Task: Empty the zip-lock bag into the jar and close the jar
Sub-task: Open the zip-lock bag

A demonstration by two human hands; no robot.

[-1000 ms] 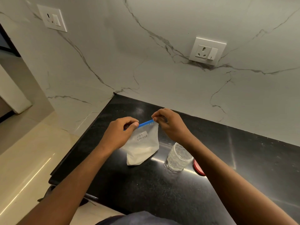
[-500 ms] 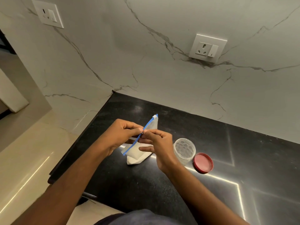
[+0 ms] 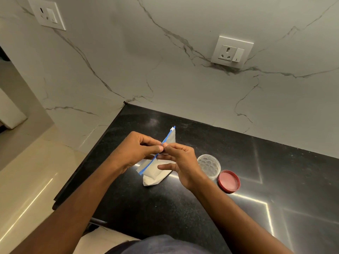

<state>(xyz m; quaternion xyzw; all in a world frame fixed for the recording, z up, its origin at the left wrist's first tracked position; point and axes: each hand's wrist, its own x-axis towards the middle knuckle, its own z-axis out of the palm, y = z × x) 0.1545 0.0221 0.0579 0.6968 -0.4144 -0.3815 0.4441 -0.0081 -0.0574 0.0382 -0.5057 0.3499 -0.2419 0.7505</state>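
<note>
A clear zip-lock bag [image 3: 156,173] with a blue zip strip and white powder inside stands on the black counter [image 3: 165,208]. My left hand [image 3: 135,151] pinches one side of the zip strip at its middle. My right hand [image 3: 179,162] pinches the other side, thumbs meeting at the strip. The white slider sits at the strip's far end. Just right of my right hand stands an open, empty clear jar [image 3: 209,165]. Its red lid [image 3: 229,181] lies flat on the counter beside the jar.
A marble wall rises behind the counter, with one socket plate [image 3: 232,51] above the jar and another [image 3: 46,12] at upper left. The counter's left edge [image 3: 86,162] drops to a pale floor. Bright light lines reflect on the counter at right.
My right hand moved from the bag's far corner to the middle of the zip strip, next to the left hand. The bag's top turned edge-on, and the jar and lid came into full view.
</note>
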